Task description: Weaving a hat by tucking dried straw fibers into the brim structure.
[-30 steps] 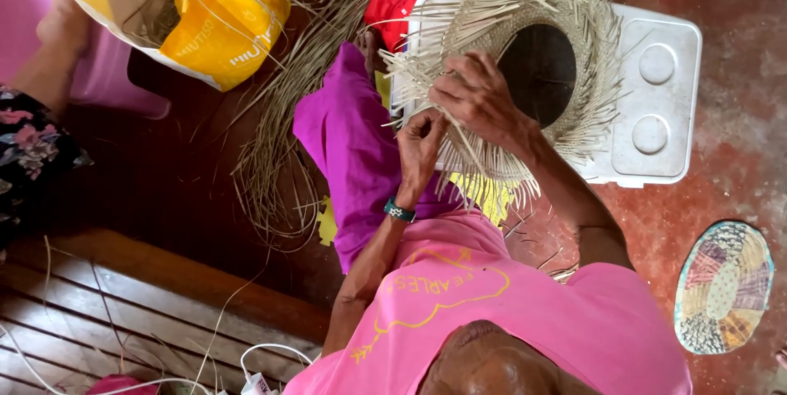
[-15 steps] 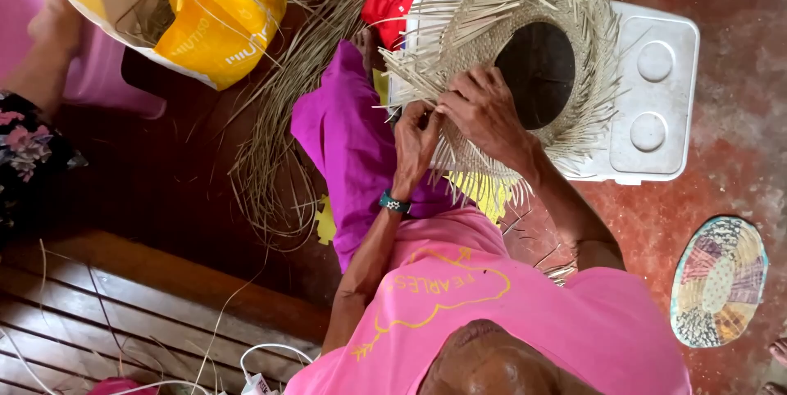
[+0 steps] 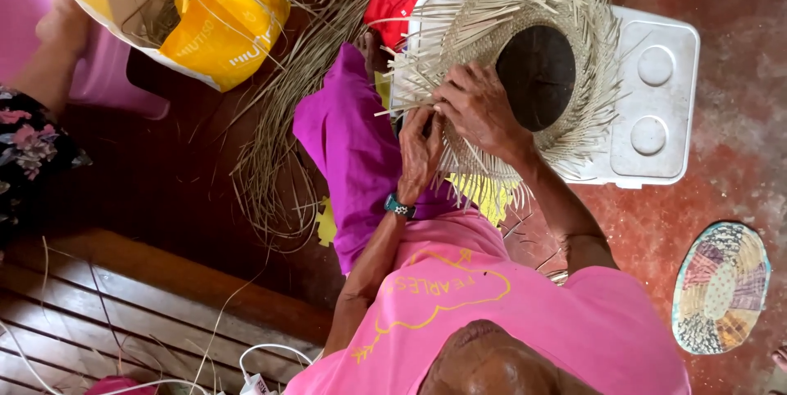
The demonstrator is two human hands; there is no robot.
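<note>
Head view: your right hand [image 3: 479, 108] presses flat on the brim of the half-woven straw hat [image 3: 508, 67], which lies over a dark round form [image 3: 537, 75] on the white cooler lid [image 3: 656, 108], while your left hand [image 3: 420, 153] pinches loose strips at the brim's near-left edge. Should the pinch slacken, the open weave could spring apart. A hard tug might snap a dry strip or drag the hat off its form.

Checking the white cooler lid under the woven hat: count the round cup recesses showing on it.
2. Both sit on the lid's exposed right end: the upper recess and the lower recess. The woven hat covers the rest of the white lid, so more may be hidden.
</note>
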